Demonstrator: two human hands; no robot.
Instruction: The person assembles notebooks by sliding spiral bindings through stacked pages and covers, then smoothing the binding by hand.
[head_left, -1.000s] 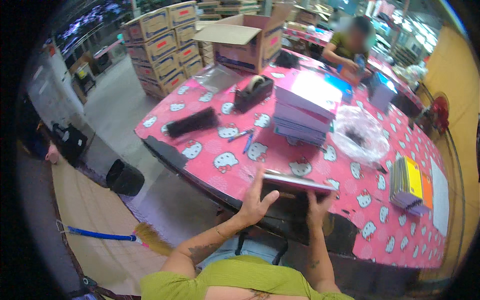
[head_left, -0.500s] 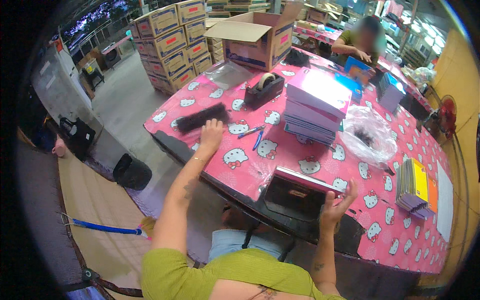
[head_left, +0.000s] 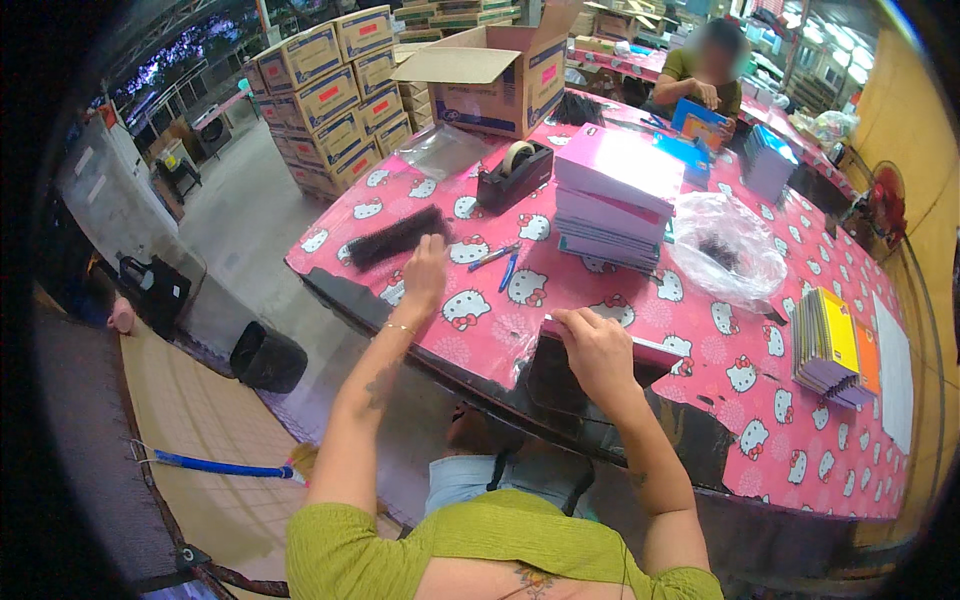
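My left hand is at the right end of a bundle of thin black strands near the table's left edge. Its fingers are drawn together there; whatever they pinch is too fine to make out. My right hand reaches over a notebook at the front edge, seen mostly as a pale pink edge. Thumb and fingers close on its left corner. Beneath and in front of it is a black box-like stand. Two pens lie between my hands.
A tall notebook stack stands mid-table beside a clear plastic bag. Behind are a tape dispenser and an open carton. Yellow spiral notebooks lie at right. Across the table, a person handles a blue notebook.
My right hand has moved from the notebook's right end to its left corner and closed on it. The left hand's fingers have drawn together at the black bundle's end.
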